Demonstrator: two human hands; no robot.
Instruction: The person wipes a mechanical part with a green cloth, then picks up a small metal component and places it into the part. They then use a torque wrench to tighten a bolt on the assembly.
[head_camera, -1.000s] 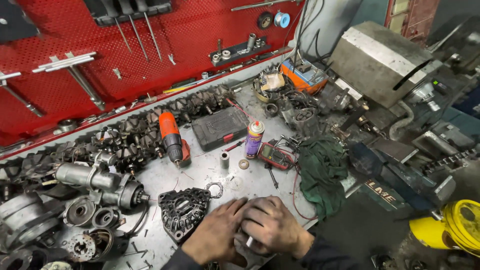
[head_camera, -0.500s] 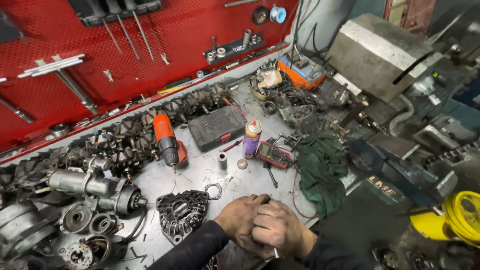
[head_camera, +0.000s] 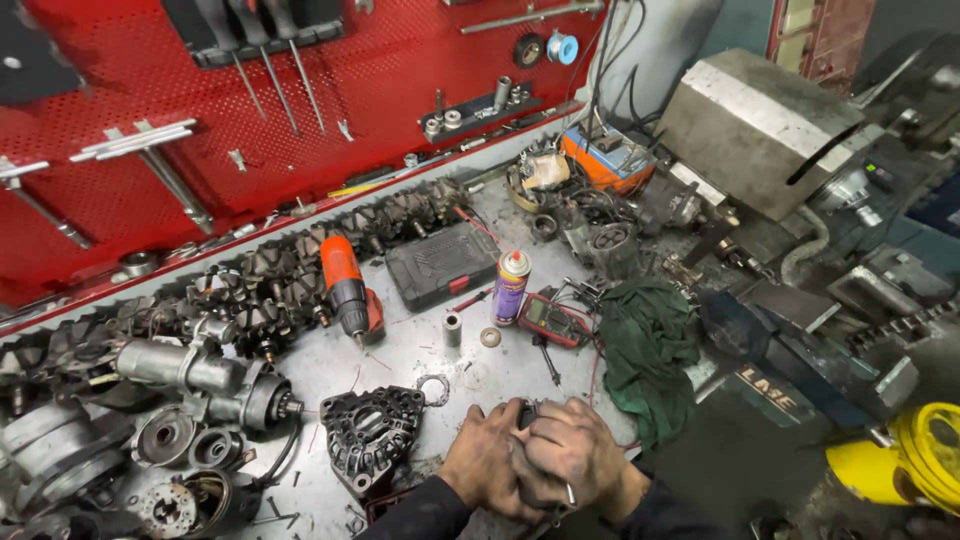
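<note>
My left hand (head_camera: 487, 465) and my right hand (head_camera: 572, 455) are pressed together at the near edge of the metal workbench (head_camera: 400, 345), both wrapped around a small dark metal part (head_camera: 527, 415) that is mostly hidden by the fingers. A thin metal tool tip (head_camera: 568, 493) sticks out under my right hand. A black alternator housing (head_camera: 368, 432) lies just left of my left hand, with a metal ring (head_camera: 434, 390) beyond it.
On the bench stand an orange cordless drill (head_camera: 345, 290), a black case (head_camera: 440, 264), a spray can (head_camera: 511, 286), a red multimeter (head_camera: 545, 319), a green rag (head_camera: 645, 345) and a starter motor (head_camera: 200, 375). Rotors line the red pegboard (head_camera: 150, 110). A yellow object (head_camera: 915, 465) sits at the right.
My hands have stayed clasped on the part, shifting slightly on it. The view has moved a little; the bench items stay put.
</note>
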